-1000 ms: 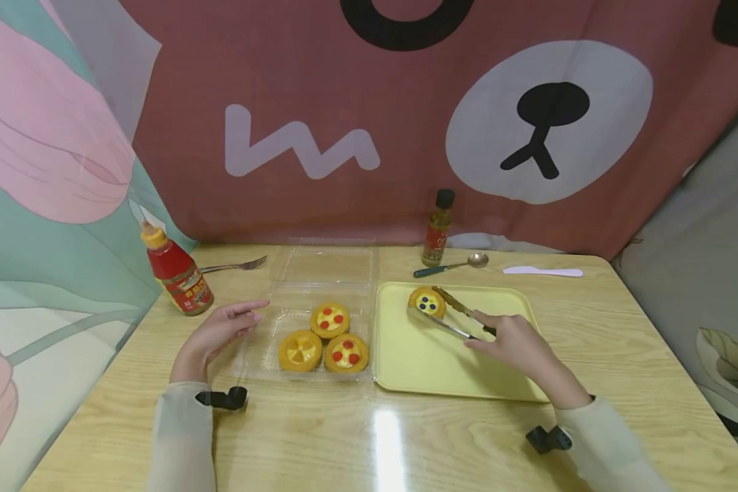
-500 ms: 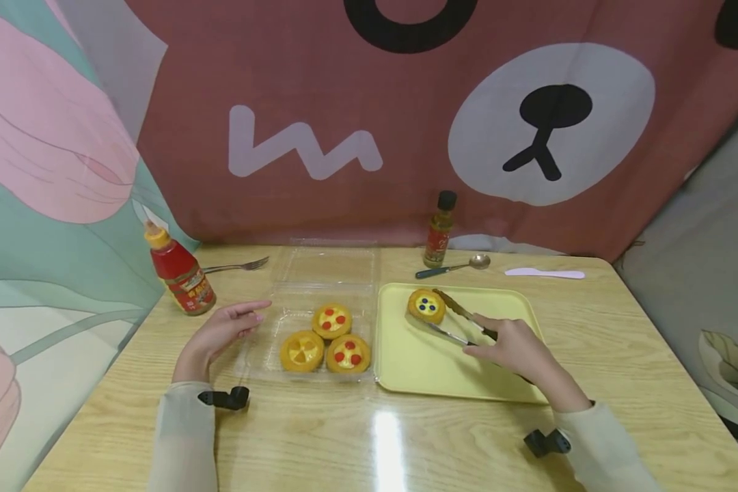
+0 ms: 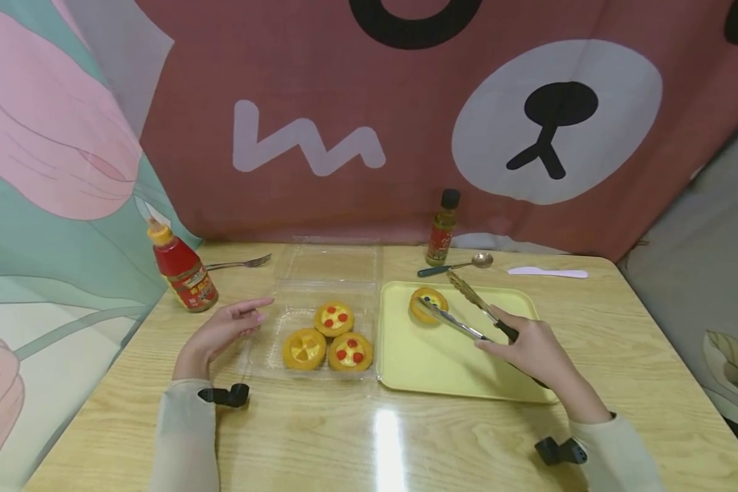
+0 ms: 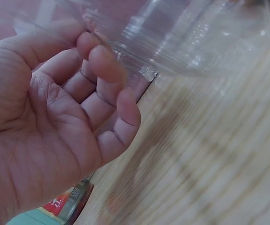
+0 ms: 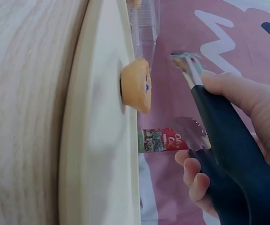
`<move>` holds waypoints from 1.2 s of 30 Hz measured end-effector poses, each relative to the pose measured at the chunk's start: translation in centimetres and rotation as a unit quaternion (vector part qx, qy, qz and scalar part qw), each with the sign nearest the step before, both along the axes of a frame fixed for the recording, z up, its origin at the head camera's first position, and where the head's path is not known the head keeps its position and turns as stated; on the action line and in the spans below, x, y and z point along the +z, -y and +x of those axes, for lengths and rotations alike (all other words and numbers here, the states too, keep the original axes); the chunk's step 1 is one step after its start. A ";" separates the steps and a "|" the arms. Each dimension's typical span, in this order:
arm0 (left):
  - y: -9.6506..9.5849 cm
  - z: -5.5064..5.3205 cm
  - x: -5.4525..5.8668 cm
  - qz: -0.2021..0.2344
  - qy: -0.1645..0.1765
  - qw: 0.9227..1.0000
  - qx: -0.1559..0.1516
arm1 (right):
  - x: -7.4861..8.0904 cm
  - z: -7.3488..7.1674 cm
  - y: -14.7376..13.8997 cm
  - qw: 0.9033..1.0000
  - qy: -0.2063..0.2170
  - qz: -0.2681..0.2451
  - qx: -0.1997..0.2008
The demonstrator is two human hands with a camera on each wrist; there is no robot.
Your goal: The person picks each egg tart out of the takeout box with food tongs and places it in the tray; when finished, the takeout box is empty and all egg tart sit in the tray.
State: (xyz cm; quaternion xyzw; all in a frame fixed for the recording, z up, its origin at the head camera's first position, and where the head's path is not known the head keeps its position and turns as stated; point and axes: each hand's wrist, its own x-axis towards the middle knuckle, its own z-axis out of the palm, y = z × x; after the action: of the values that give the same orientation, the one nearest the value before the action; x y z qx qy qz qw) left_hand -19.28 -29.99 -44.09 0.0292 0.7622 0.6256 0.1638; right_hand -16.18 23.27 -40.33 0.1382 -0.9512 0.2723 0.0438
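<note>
My right hand (image 3: 531, 348) grips a pair of tongs (image 3: 461, 326) by its dark handles. The tongs' metal arms are spread apart above a tart with blue dots (image 3: 419, 311), which sits on the yellow tray (image 3: 467, 362) near its back left corner. In the right wrist view the tart (image 5: 135, 86) rests on the tray with the tongs clear of it. My left hand (image 3: 224, 333) is at the left side of a clear plastic container (image 3: 264, 352), its fingers loosely bent by the rim. Whether they touch the rim I cannot tell. Three tarts (image 3: 334, 319) lie in the container.
A red sauce bottle (image 3: 187, 273) and a fork (image 3: 242, 262) are at the back left. Behind the tray stand an oil bottle (image 3: 441, 236), a spoon (image 3: 458, 265) and a pale purple knife (image 3: 547, 272). A printed cloth (image 3: 320, 205) hangs along the table's back edge.
The tongs have opened wider and risen off the blue-dotted tart, leaving it on the tray. My right hand has shifted slightly right. The left hand has stayed by the container.
</note>
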 end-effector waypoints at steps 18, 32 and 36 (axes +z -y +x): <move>0.1 0.0 -0.1 0.019 0.002 1.000 -0.015 | 1.4 -0.8 4.7 0.994 -0.023 -0.036 0.099; -0.1 0.0 0.4 0.014 0.004 1.000 -0.014 | 2.8 -1.7 9.1 0.983 0.004 -0.021 0.180; 0.0 0.0 0.4 0.015 0.003 1.000 -0.014 | 2.5 -2.1 10.1 0.980 0.007 -0.019 0.199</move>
State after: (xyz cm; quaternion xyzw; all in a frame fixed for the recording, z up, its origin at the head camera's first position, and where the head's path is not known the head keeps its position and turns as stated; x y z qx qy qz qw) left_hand -19.25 -29.95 -43.68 0.0400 0.7515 0.6350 0.1745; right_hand -18.26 13.15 -37.85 0.3215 -0.8997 0.2950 -0.0153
